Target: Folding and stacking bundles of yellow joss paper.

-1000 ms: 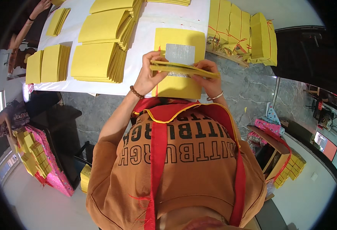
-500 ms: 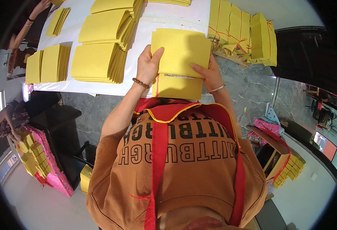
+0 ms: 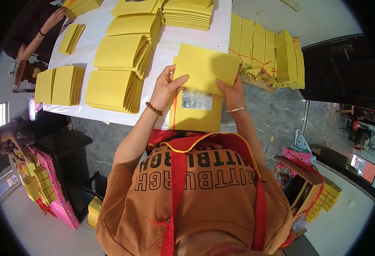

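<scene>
Both hands grip a folded piece of yellow paper (image 3: 204,66), one at each side edge. My left hand (image 3: 165,88) has its thumb on the upper face and its fingers underneath. My right hand (image 3: 233,94) pinches the opposite edge the same way. The held paper tilts slightly, its right side lower. Beneath it, at the table's near edge, lies more yellow paper (image 3: 196,121) with a silver foil patch (image 3: 196,100) and a red string (image 3: 174,113) along its left. The held paper hides the far part of that lower paper.
Rows of folded yellow paper (image 3: 110,90) cover the left of the white table (image 3: 157,64). Red-tied yellow bundles (image 3: 262,51) stand beyond its right edge. Another person's hand (image 3: 53,19) touches paper at the far left. A wooden stand (image 3: 300,170) is at the right.
My hands have shifted the held paper slightly right and tilted it, uncovering much more of the silver patch. The whole view has shifted, so the table appears lower.
</scene>
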A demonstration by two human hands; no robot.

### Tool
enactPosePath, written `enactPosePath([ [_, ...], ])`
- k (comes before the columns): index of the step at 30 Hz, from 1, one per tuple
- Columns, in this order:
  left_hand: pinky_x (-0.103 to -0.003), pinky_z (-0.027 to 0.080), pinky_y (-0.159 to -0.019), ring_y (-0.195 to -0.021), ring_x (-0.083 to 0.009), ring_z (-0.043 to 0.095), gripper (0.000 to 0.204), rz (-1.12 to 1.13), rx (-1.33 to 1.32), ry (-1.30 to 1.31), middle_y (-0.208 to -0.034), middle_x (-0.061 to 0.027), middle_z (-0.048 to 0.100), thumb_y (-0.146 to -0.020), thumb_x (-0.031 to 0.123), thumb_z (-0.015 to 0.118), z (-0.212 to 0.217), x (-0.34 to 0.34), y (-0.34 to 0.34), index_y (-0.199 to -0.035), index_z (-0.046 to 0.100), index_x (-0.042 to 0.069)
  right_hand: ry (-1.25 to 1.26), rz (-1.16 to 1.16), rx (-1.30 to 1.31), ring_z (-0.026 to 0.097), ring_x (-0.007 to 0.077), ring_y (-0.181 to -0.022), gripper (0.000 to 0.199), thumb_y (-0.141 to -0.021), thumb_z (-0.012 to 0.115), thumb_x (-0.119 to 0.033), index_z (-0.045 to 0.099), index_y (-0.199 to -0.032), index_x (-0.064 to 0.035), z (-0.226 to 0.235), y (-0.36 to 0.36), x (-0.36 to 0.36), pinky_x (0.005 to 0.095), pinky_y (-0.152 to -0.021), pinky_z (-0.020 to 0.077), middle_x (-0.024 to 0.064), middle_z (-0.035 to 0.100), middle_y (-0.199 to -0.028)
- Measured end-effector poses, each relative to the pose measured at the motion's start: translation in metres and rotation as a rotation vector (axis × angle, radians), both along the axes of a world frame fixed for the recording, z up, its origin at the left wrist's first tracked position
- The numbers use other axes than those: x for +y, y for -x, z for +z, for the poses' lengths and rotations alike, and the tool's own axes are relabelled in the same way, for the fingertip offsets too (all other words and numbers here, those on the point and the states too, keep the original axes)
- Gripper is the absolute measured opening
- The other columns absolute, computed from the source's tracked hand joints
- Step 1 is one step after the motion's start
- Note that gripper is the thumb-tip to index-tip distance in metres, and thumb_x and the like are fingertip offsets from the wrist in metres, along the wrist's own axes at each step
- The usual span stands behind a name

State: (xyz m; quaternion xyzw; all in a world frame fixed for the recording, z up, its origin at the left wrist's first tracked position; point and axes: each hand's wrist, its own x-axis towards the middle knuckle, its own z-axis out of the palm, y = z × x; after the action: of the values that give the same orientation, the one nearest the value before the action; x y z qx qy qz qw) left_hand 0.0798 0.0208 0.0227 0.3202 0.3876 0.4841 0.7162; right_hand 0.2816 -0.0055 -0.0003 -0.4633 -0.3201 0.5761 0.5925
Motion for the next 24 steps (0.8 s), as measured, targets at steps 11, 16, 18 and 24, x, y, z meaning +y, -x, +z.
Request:
enactPosePath([
  [11,-0.023,0.046,-0.052,-0.058,-0.0104,0.056,0.032,0.26,0.535,-0.038,-0.076,-0.004,0.062,-0.077,0.002,0.063,-0.085,0.15,0.008,-0.107,0.054,-0.002,-0.041,0.256,-0.656,0.054,0.0131,-0.058,0.059,-0.071,0.071,-0.014,0.042,-0.122,-0.0064,-0.052,-0.02,0.173,0.0298,-0.05,0.0447,0.0058,0.057,-0.072],
  [16,-0.039,0.05,-0.067,-0.076,-0.0315,0.063,0.049,0.26,1.171,-0.303,-0.086,-0.0169,0.065,-0.074,0.009,0.064,-0.101,0.157,-0.002,-0.119,0.047,0.004,0.102,0.485,-0.844,0.056,0.0132,-0.051,0.051,-0.07,0.073,-0.021,0.054,-0.116,-0.0105,-0.095,-0.028,0.196,0.0273,-0.049,0.0454,0.0034,0.055,-0.062],
  [18,-0.044,0.047,-0.077,-0.09,-0.0385,0.06,0.054,0.224,1.203,-0.245,-0.092,-0.0228,0.063,-0.075,0.014,0.063,-0.083,0.149,0.0,-0.124,0.041,0.008,0.072,0.509,-0.876,0.058,0.0129,-0.052,0.051,-0.07,0.072,-0.022,0.055,-0.116,-0.0103,-0.093,-0.025,0.198,0.0267,-0.05,0.0461,0.0037,0.057,-0.063],
  [24,-0.046,0.045,-0.079,-0.101,-0.0387,0.053,0.048,-0.023,1.665,-0.397,-0.118,-0.0228,0.05,-0.078,0.021,0.061,-0.07,0.134,0.002,-0.122,0.044,0.011,0.079,0.523,-0.895,0.06,0.0125,-0.052,0.05,-0.07,0.071,-0.023,0.057,-0.116,-0.01,-0.083,-0.021,0.192,0.0256,-0.051,0.0477,0.0043,0.059,-0.064],
])
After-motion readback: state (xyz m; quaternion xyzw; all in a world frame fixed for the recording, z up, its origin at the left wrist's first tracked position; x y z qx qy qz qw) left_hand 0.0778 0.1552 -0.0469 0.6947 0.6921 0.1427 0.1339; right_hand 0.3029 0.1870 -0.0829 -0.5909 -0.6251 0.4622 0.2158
